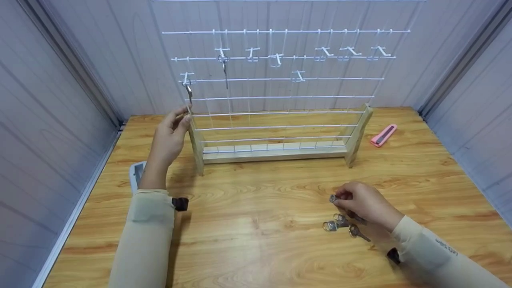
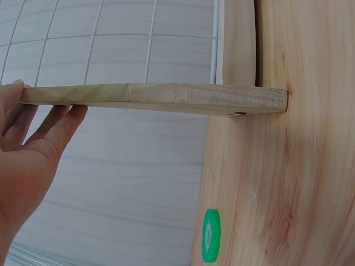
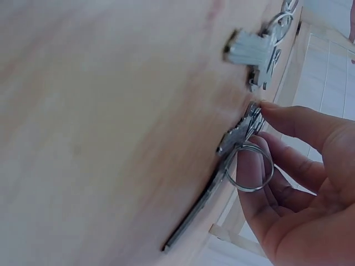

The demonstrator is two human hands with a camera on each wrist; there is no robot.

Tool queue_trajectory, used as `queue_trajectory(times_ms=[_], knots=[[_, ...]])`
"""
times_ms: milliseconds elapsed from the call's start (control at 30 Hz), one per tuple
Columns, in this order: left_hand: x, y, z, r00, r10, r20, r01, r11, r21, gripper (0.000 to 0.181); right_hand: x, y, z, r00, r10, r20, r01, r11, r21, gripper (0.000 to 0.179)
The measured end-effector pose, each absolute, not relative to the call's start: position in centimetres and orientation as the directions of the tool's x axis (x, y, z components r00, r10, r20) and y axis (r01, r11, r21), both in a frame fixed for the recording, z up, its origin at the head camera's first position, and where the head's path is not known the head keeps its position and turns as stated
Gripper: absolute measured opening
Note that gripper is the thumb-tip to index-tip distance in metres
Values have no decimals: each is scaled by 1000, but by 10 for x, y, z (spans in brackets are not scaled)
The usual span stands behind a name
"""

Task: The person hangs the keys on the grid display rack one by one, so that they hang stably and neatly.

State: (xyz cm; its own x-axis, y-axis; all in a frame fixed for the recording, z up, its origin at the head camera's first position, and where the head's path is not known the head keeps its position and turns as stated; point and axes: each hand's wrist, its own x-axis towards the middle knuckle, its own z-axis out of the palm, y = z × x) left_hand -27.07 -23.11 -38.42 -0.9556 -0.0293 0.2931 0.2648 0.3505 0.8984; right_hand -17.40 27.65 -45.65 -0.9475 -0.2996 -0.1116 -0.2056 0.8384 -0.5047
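Observation:
My left hand (image 1: 170,138) grips the upper end of the wooden side post (image 2: 155,95) of a white wire rack (image 1: 280,127), thumb on one face and fingers on the other. Over the tabletop, my right hand (image 1: 366,202) pinches a small bunch of keys (image 3: 249,123) between thumb and fingertips. A metal key ring (image 3: 250,189) and a long key shank (image 3: 191,219) show beside those fingers. Close by on the table lie more keys on rings (image 1: 330,226). Two sets of keys hang from the rack's hooks, one at the far left (image 1: 189,91), another further right (image 1: 225,70).
Several bare white hooks (image 1: 298,76) jut from the upper wires. A pink cutter (image 1: 384,135) lies right of the rack, and a light grey object (image 1: 137,174) is partly behind my left forearm. A green round item (image 2: 211,235) is near the table's edge. Panel walls enclose the table.

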Motion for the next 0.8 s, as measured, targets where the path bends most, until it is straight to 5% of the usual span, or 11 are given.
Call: queue_trajectory(times_ms=[467,800], knots=[[-273,-230,-384,-953,-37,301,272,335,902,44,-172,277,-458,-906,-422,31,-408,853,-327,12],[-273,-229,-385,-952,-35,304,277,326,904,43,-180,284,-458,-917,-399,1,-364,833,-416,17]])
